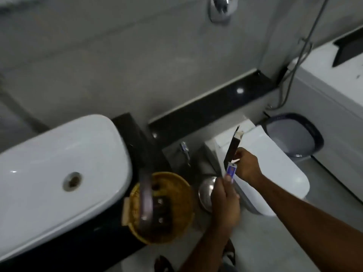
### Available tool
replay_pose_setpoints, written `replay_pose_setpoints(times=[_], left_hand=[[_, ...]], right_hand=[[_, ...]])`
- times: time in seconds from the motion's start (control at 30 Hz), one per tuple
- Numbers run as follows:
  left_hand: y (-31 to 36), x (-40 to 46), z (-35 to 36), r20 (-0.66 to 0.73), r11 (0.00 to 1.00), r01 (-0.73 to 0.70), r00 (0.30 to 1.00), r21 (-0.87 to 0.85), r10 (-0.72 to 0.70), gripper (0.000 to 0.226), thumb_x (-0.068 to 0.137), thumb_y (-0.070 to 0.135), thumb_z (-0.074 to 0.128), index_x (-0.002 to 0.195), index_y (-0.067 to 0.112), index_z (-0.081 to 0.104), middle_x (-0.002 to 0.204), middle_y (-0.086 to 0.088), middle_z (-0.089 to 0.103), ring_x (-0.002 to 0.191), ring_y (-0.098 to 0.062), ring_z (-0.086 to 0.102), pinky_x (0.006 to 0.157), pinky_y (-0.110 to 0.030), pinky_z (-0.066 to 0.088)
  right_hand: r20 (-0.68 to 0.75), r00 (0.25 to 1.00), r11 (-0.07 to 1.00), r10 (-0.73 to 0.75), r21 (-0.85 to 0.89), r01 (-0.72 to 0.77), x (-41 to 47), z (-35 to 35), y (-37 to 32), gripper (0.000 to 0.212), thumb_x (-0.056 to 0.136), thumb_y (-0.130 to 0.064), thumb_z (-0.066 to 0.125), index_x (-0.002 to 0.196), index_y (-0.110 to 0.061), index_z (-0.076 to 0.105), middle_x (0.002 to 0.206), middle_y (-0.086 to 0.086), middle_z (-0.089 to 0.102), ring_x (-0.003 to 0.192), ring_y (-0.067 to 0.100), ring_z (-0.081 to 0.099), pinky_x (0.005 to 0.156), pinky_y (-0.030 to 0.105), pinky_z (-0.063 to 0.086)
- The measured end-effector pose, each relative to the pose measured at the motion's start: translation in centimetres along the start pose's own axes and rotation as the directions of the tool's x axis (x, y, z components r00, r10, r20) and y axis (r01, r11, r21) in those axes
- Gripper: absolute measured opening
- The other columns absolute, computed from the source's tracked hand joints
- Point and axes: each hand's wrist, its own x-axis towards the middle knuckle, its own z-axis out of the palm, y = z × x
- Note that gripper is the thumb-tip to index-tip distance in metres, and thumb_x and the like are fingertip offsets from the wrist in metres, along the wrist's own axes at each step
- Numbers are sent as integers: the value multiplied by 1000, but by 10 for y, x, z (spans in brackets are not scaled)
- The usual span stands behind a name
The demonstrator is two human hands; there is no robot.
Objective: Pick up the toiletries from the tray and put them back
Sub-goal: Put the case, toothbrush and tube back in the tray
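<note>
A round woven yellow tray [176, 193] with a dark arched handle sits on the black counter edge beside the sink; a dark packet lies inside it. My left hand [225, 201] grips a small blue-and-white tube [230, 171], held upright to the right of the tray. My right hand [247, 165] holds a long thin dark box [233, 146] tilted upward, its upper flap open, just above the tube. Both hands hover over the toilet lid, close together.
A white basin [49, 173] fills the left. The closed white toilet [275, 173] is below my hands, with a steel round lid [206, 191] on the floor beside it. A grey bin with a dark rim [292, 134] stands at right, beside a white appliance [334, 95].
</note>
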Motion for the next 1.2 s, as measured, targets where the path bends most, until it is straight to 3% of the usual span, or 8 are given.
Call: replay_pose_setpoints(times=[0.1,0.2,0.4,0.63,0.8,0.97,1.1,1.2], left_hand=[[-62,28,33,-57,993,107,993,39,-105,17,100,32,39,96,26,55,94,-14,67,82,-21,65,74,-37,55],[-129,75,45,-211,970,236,952,54,-220,28,101,28,39,101,10,61,95,-20,67,89,-33,65,79,-42,52],[-236,153,54,-367,923,349,890,164,-271,39,101,29,39,103,-4,59,107,-27,66,96,-33,62,72,-25,38],[-300,162,48,-335,901,383,892,204,-304,33,101,31,36,100,4,56,93,-12,60,70,-8,52,49,-10,37],[-265,129,58,-269,896,418,889,149,-370,30,101,34,35,99,13,56,77,4,55,69,-8,56,54,-17,42],[-164,85,73,-112,941,333,939,55,-326,36,99,37,38,105,11,62,94,-17,68,84,-31,65,78,-45,54],[-69,45,48,-16,978,192,981,-84,-194,32,98,38,38,95,19,64,64,3,64,54,-8,61,51,-26,52],[-11,15,-10,41,987,61,998,-147,-55,30,98,35,40,91,19,65,44,6,52,41,-13,51,38,-22,41]], right_hand=[[3,992,992,122,13,-122,21,32,86,28,70,-10,75,92,-15,60,94,7,70,80,26,65,74,35,50],[34,981,981,193,-27,-193,42,79,157,29,77,-14,72,104,-8,64,101,16,70,89,35,66,80,46,55],[74,971,970,228,-107,-220,76,174,244,29,86,-26,63,111,-11,65,105,14,69,97,32,64,73,31,47],[141,966,971,217,-136,-198,88,233,289,25,94,-30,52,117,-20,57,93,5,63,79,20,57,66,29,41],[113,979,985,167,-56,-162,49,199,267,17,88,-6,57,80,-22,57,73,-3,61,66,11,59,53,21,41],[-113,994,1000,-4,12,5,1,107,202,11,89,-12,61,91,-17,70,77,-5,65,64,5,55,60,14,36],[-287,953,974,-94,174,148,-40,37,125,12,92,-17,61,95,-25,69,79,-19,64,73,-13,59,66,-2,38],[-318,928,933,-195,230,275,-76,2,58,21,91,-13,63,110,-19,69,98,-6,71,87,-3,65,78,10,50]])
